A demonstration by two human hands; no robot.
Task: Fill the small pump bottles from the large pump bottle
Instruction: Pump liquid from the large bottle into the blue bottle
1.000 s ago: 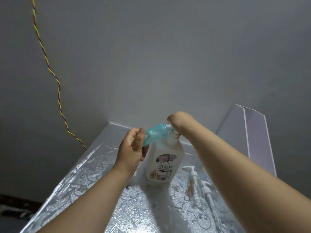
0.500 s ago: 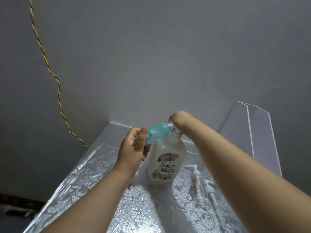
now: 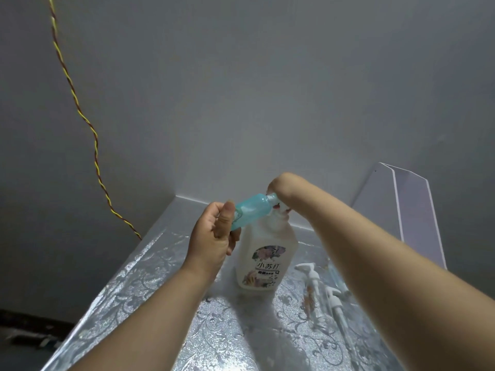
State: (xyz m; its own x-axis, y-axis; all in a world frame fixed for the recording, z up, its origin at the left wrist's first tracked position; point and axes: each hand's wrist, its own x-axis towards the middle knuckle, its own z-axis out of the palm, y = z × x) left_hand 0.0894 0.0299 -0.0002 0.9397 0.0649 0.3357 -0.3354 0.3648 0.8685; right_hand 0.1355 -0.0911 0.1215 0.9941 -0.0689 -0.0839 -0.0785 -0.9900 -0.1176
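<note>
Holding almost exactly as a moment ago: gripping the small blue bottle (image 3: 250, 213) by its base with the left hand (image 3: 213, 238), tilted, mouth up against the pump (image 3: 279, 213) of the large bottle (image 3: 265, 259) standing on the surface (image 3: 160, 290). Bearing down on that pump with the right hand (image 3: 281, 186), fingers hidden behind the wrist, so no telling whether curled or flat. Probably still mid-pumping, filling unfinished; loose pump tops (image 3: 312, 277) lying beside, waiting.

Head cam, fwd/down, close over table (image 3: 120, 290)
</note>
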